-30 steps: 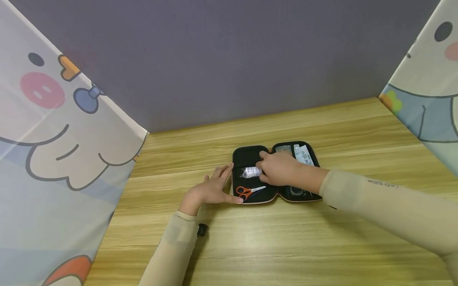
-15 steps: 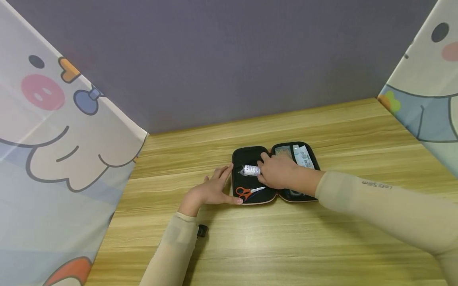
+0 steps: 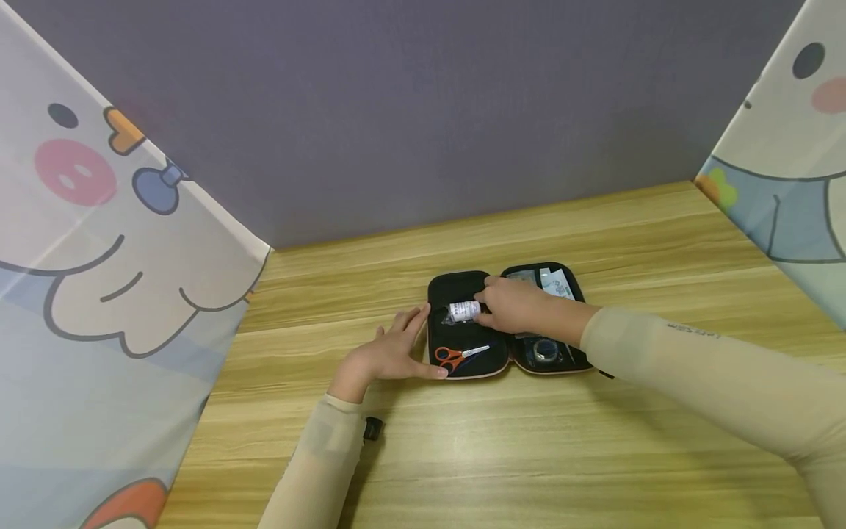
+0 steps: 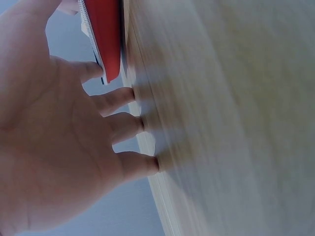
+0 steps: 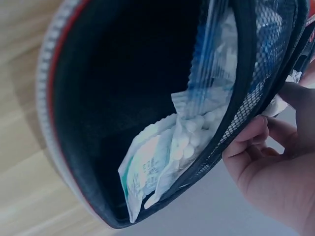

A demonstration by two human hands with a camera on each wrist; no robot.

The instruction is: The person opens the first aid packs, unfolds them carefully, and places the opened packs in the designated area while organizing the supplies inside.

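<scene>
A black zip case (image 3: 469, 283) lies unfolded on the table, its outer side red in the left wrist view. Along its left edge spreads my left hand (image 3: 383, 353), thumb at the near corner; in the left wrist view several fingertips rest on the wood. My right hand (image 3: 515, 305) pinches the right end of a white printed bandage roll (image 3: 465, 311) in clear wrap, over the left half. Orange-handled scissors (image 3: 452, 356) lie below the roll. In the right wrist view, the thumb and fingers (image 5: 251, 135) curl beside the mesh pocket (image 5: 246, 98), and the roll is mostly hidden.
The case's right half holds a white printed packet (image 3: 557, 283), a bag of cotton balls (image 5: 189, 137) and a round ring-like item (image 3: 546, 350). A grey wall (image 3: 423, 110) stands behind the wooden table (image 3: 463, 448), with cartoon-print panels (image 3: 152, 294) at both sides.
My right hand has shifted slightly away from me and left, and the bandage roll has moved a little with it. The ring-like item shows more fully. My left hand stays put.
</scene>
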